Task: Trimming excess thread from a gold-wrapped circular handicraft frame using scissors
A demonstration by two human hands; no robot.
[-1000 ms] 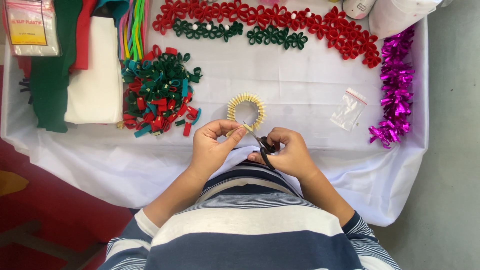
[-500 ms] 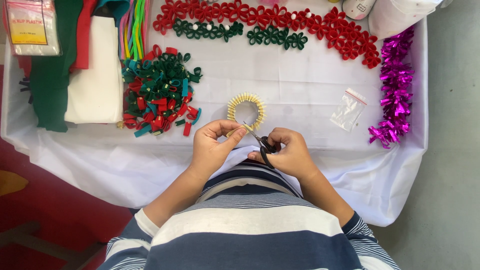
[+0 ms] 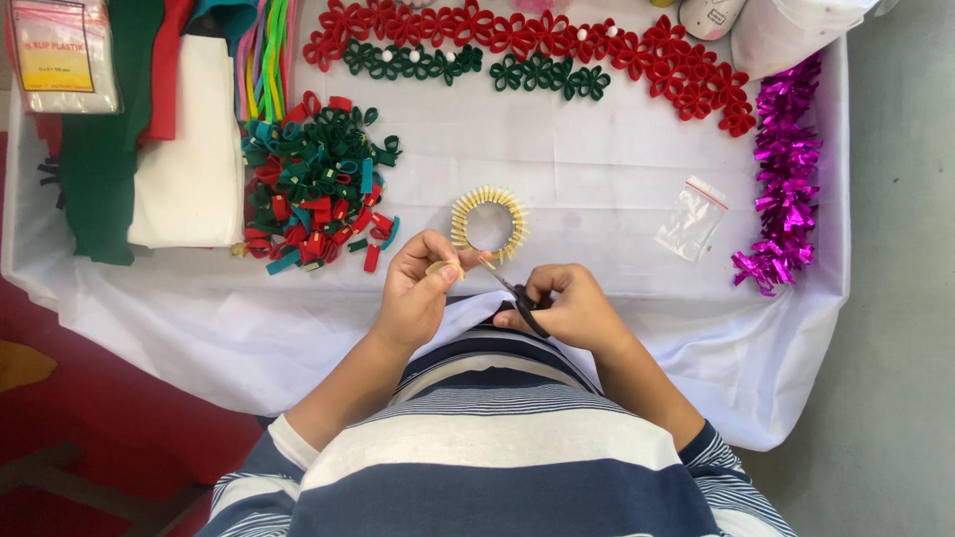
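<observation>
Evidently we kept both hands close to the body, just above the near edge of the white tablecloth [image 3: 617,189], so the small work sat right under our eyes. Our left hand [image 3: 418,293] pinched a small pale-yellow piece [image 3: 445,268] between thumb and fingers, held out toward the blades. Our right hand [image 3: 567,308] was curled around the black handles of the scissors [image 3: 517,296], whose tips pointed at that piece; we could not tell whether the blades were apart or together. Just beyond the hands lay a yellow ring of small loops [image 3: 488,221], near enough to reach. Farther left sat a heap of red and green loops [image 3: 316,199], with felt sheets [image 3: 119,149] beside it. Red flower chains [image 3: 597,50] and green flower chains [image 3: 468,65] ran along the far edge, purple tinsel [image 3: 781,179] lay at the right, and a small clear bag [image 3: 691,217] lay between.
</observation>
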